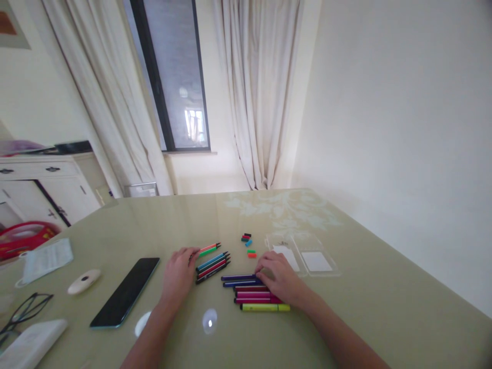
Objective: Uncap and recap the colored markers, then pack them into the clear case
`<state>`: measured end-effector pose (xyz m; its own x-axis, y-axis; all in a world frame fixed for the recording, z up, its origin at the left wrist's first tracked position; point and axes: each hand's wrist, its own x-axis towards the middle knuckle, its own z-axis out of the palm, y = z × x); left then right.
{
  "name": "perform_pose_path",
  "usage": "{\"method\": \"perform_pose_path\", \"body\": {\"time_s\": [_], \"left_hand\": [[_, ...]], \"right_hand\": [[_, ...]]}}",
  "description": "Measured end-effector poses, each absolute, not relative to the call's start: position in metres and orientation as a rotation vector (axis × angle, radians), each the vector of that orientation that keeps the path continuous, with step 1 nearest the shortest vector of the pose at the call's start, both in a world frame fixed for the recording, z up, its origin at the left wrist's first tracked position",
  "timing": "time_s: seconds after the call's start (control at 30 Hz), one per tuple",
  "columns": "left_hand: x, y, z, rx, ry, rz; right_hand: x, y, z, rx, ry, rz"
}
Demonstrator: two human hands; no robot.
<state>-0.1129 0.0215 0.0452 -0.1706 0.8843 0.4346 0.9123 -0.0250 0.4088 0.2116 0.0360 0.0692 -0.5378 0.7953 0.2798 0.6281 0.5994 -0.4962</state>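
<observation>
My left hand is closed, its fingertips at the rear ends of an orange marker and a green marker, both uncapped. Just right of it, several more uncapped markers, among them a blue marker and a red marker, lie side by side with their dark tips pointing right. My right hand curls over a row of capped markers, fingertips on the right end of the topmost purple marker. Below lie pink markers and a yellow marker.
Loose marker caps lie beyond the hands, near more caps. An opened clear plastic case lies right. On the left are a phone, white oval device, glasses, face mask and white box.
</observation>
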Motion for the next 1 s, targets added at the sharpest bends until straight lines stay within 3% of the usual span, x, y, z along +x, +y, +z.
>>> {"method": "perform_pose_path", "body": {"time_s": [0.13,0.33,0.5,0.73,1.0], "left_hand": [[-0.114,0.025,0.04,-2.033,-2.209,-0.76],[-0.112,0.025,0.039,-2.074,-2.241,-0.744],[-0.109,0.024,0.046,-2.052,-2.206,-0.855],[-0.063,0.016,0.057,-2.417,-2.019,-1.667],[-0.045,0.002,0.064,-2.583,-1.895,-1.644]], "right_hand": [[0.201,0.05,0.072,-1.21,-2.361,0.283],[0.178,0.089,0.081,-1.428,-2.497,0.066],[0.177,0.093,0.087,-1.445,-2.508,0.136],[0.205,0.047,0.078,-1.239,-1.92,0.582],[0.21,0.037,0.085,-1.139,-1.856,0.672]]}}
